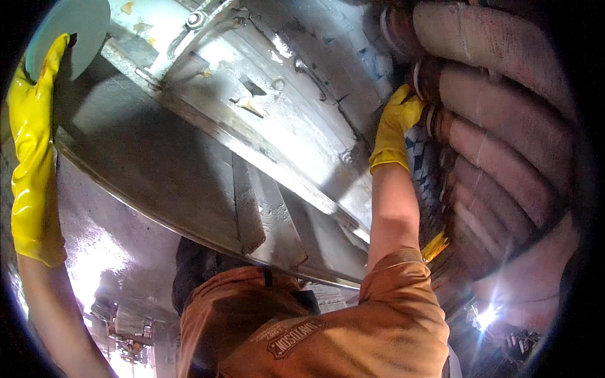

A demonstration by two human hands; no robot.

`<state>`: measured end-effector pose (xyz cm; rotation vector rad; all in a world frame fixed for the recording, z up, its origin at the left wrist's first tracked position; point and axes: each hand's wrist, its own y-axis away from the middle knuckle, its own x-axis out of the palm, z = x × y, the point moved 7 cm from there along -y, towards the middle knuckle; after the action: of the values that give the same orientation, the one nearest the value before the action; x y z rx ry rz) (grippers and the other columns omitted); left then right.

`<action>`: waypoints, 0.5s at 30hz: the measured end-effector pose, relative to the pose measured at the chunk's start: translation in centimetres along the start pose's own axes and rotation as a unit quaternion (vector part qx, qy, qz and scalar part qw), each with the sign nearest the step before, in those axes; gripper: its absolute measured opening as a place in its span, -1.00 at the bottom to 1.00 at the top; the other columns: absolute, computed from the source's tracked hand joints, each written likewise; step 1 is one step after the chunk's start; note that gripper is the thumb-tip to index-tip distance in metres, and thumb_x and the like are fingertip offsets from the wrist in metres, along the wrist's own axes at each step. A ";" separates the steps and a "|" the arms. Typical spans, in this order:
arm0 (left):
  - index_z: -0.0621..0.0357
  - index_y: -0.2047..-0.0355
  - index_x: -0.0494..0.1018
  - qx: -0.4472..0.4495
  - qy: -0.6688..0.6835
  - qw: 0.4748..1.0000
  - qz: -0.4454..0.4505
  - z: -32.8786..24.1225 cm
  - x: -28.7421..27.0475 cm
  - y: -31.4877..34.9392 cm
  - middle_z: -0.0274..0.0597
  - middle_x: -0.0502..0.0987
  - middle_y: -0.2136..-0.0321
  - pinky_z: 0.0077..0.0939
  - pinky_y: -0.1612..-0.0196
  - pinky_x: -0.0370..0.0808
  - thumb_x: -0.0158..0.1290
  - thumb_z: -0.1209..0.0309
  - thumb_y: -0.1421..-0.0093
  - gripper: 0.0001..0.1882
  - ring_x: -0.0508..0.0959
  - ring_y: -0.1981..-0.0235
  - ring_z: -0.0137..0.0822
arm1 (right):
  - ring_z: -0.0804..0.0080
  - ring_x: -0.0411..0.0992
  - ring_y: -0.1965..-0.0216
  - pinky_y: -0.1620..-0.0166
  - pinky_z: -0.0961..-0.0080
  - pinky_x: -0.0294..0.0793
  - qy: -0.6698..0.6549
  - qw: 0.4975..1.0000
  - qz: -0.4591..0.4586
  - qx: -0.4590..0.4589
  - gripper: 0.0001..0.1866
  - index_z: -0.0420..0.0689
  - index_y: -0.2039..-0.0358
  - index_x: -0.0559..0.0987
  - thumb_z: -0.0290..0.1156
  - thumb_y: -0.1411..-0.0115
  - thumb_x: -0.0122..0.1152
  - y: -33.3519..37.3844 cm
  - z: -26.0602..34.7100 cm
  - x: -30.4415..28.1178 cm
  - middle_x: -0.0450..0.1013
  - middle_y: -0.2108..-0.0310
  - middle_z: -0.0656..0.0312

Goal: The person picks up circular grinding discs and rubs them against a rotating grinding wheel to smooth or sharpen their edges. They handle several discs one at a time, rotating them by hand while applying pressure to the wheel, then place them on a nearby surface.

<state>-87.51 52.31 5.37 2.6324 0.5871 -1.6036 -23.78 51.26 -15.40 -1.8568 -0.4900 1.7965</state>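
Note:
At the upper left my left hand, in a long wet yellow rubber glove, is closed at the edge of a round pale grey-green disc. Its thumb lies over the disc's face; the other fingers are mostly hidden. My right hand, in a shorter yellow glove, reaches up to the right side of a metal surface. Its fingers are bent beside the collared end of a thick reddish-brown tube. What they grip, if anything, cannot be made out. Below that glove runs a blue-and-white patterned strip.
Several thick reddish-brown tubes are stacked along the right. A curved metal rim crosses in front of my body. Near the top stands a bolted metal bracket. A yellow piece sits by my right sleeve. A bright light glares at lower right.

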 end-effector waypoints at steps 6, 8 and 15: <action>0.33 -0.03 0.53 -0.007 -0.041 0.999 0.026 5.2 0.5 -0.2 -0.06 0.65 0.12 -0.44 -0.06 0.48 0.31 0.11 -0.20 -0.43 0.62 0.07 -0.29 | -0.28 0.45 -0.05 -0.12 0.02 0.42 0.087 0.989 0.120 -0.028 -0.37 -0.33 -0.11 0.52 0.04 -0.38 -0.02 0.0 -1.1 3.7 0.48 -0.05 -0.27; 0.33 -0.04 0.53 0.012 -0.006 1.000 0.024 5.6 1.1 -0.2 -0.06 0.65 0.11 -0.44 -0.05 0.49 0.32 0.11 -0.19 -0.42 0.62 0.09 -0.29 | -0.24 0.38 -0.15 -0.23 0.05 0.31 0.048 0.981 0.190 -0.003 -0.35 -0.30 -0.21 0.45 0.02 -0.38 -0.04 0.0 -0.6 2.7 0.45 -0.14 -0.19; 0.35 -0.03 0.52 0.012 -0.076 0.997 0.030 5.4 1.2 -1.2 -0.03 0.65 0.13 -0.44 0.00 0.52 0.36 0.12 -0.15 -0.40 0.63 0.13 -0.30 | -0.17 0.33 -0.22 -0.30 0.09 0.22 0.027 0.975 0.220 -0.023 -0.38 -0.32 -0.18 0.49 -0.03 -0.38 -0.06 0.5 -2.4 2.7 0.41 -0.20 -0.16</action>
<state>-92.01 52.75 2.05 2.4891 0.4815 -1.7829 -21.24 52.22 -17.90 -2.1683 -0.0996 2.0131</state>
